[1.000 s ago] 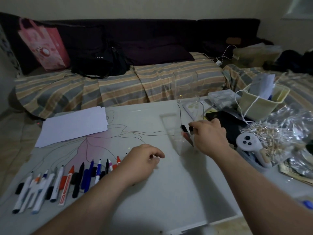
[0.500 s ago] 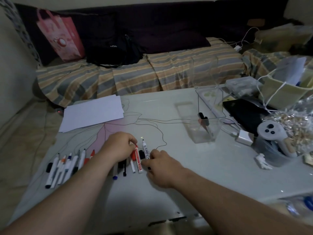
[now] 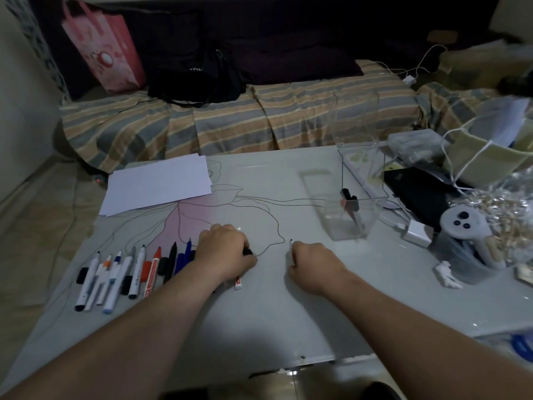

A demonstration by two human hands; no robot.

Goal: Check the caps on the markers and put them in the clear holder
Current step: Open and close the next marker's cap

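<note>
Glossy pale table (image 3: 259, 327) bearing a line-drawn flower pattern is filling the lower view, with a striped sofa cover (image 3: 259, 122) lying beyond its far edge, a pink gift bag (image 3: 103, 50) and a black bag (image 3: 196, 73) sitting on it. White paper sheets (image 3: 158, 186) are resting far beyond the left hand (image 3: 227, 255). That hand is lying knuckles up on the table, fingers curled over a red-and-white marker (image 3: 238, 282) whose end is sticking out toward the person; a black piece is showing at its fingertips, but what it is cannot be told. A row of markers (image 3: 127, 272) is lying just outside this hand, several with caps off beside them. The right hand (image 3: 314, 267) is resting fisted near the left, gripping a marker with its tip (image 3: 291, 241) pointing away from the person. Beyond and outside the right hand the clear holder (image 3: 352, 209) is standing, already containing dark-capped markers (image 3: 350, 203). Farther outside are sitting a white game controller (image 3: 467, 229), a white charger (image 3: 416, 233), a black case (image 3: 418, 194) and a crinkled cellophane bag (image 3: 507, 203).
</note>
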